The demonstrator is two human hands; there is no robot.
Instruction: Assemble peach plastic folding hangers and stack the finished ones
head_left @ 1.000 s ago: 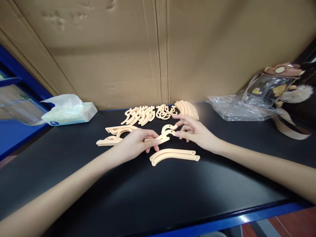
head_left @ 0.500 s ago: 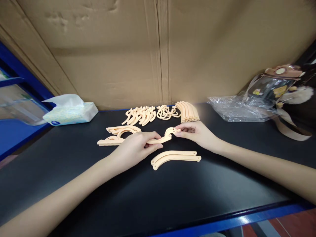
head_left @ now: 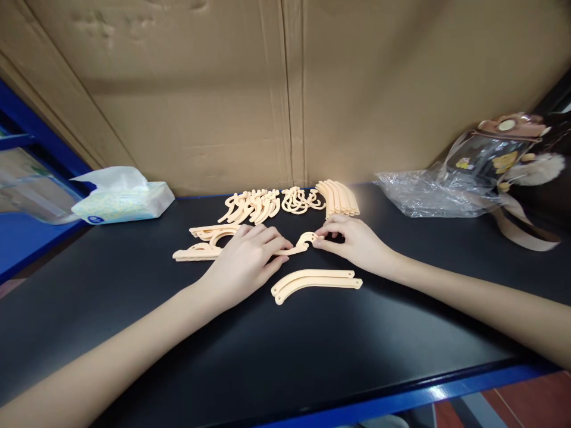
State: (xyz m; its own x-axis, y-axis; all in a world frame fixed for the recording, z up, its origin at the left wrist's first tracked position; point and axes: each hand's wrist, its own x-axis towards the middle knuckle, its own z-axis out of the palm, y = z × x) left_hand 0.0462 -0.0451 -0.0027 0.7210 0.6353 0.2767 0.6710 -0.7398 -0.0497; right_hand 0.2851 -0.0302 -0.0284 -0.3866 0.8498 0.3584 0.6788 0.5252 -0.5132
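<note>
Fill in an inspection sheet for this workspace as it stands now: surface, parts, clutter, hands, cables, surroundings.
Surface: black tabletop, blue front edge.
Job's things: hooked part, number of layers unclear; two curved bars side by side nearer the front; farther back, shaped pieces, small hooks and stacked bars; flat pieces beside the left hand.
Clutter: tissue pack at left; crumpled plastic bag and clear container with strap at right.
Hands: left hand grips the hooked part's left end, right hand its right end.
Cables: nothing seen.
Surroundings: cardboard behind the tabletop; reddish floor at lower right.
</note>
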